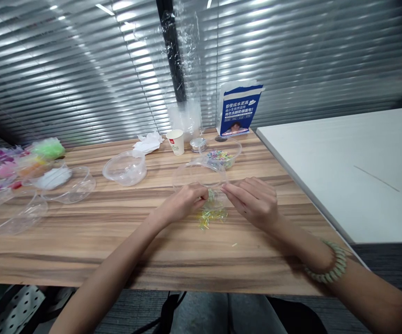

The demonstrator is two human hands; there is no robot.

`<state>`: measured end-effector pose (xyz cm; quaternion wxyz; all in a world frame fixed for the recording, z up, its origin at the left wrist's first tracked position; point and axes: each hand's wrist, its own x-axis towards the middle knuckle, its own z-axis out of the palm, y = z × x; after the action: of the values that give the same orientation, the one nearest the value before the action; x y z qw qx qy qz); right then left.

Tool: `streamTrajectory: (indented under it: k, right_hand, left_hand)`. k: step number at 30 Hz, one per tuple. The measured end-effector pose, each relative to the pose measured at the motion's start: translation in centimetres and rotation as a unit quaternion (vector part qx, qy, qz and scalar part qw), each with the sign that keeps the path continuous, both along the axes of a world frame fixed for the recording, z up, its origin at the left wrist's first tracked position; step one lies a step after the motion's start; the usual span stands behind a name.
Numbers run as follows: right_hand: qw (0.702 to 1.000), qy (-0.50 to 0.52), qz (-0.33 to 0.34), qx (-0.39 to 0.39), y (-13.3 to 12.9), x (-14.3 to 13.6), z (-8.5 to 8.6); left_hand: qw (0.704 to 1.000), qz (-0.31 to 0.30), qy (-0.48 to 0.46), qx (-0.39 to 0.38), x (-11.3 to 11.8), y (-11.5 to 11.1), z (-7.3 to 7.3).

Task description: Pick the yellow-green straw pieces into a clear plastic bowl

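Observation:
My left hand (191,199) is closed at the near left side of a clear plastic bowl (181,174); what its fingers hold is too small to make out. On the right, my right hand (254,199) pinches with thumb and forefinger beside the bowl, and anything in the pinch is hidden. Between the hands lies a loose pile of thin yellow-green shiny strips (209,217) on the wooden table. Some pale green strips show in the bowl. Behind it, another clear bowl (236,155) holds small multicoloured pieces (220,157).
A paper cup (175,142), a small round tin (198,145), crumpled white tissue (148,142) and a blue-white bag (239,110) stand at the back. Leftward are an empty clear bowl (126,169), more clear containers (79,185) and colourful bags (47,148). A white table (354,167) adjoins right.

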<state>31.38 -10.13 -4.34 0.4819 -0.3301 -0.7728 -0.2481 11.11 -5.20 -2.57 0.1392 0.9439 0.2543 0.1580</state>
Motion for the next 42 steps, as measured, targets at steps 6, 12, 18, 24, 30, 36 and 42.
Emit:
streamTrajectory:
  k: [6,12,18,24,30,36,42]
  right_hand:
    - [1.000,-0.004,0.000,-0.004,-0.1,-0.1,0.0]
    - [1.000,-0.004,0.009,-0.008,-0.1,-0.2,0.2]
    - [1.000,-0.004,-0.005,0.003,-0.1,-0.2,0.4]
    - [1.000,-0.001,-0.010,0.001,0.1,0.0,0.2]
    - [1.000,0.015,-0.015,0.009,0.2,0.3,0.6]
    - [0.998,0.037,-0.036,0.028,0.3,0.6,1.2]
    - [0.998,0.035,-0.043,0.033,0.3,0.7,1.3]
  left_hand:
    - [1.000,0.008,-0.002,-0.023,0.0,0.1,0.0]
    - [1.000,0.015,-0.008,-0.025,-0.1,0.2,0.0]
    - [0.997,0.018,-0.071,-0.023,-0.3,0.6,-0.2]
    - [0.966,0.065,-0.202,-0.145,-0.1,0.2,0.5]
    - [0.852,0.101,-0.366,-0.361,0.1,-0.2,1.5]
    - [0.769,0.139,-0.434,-0.449,0.0,-0.3,2.2]
    - [0.771,0.115,-0.427,-0.459,-0.8,0.0,3.2]
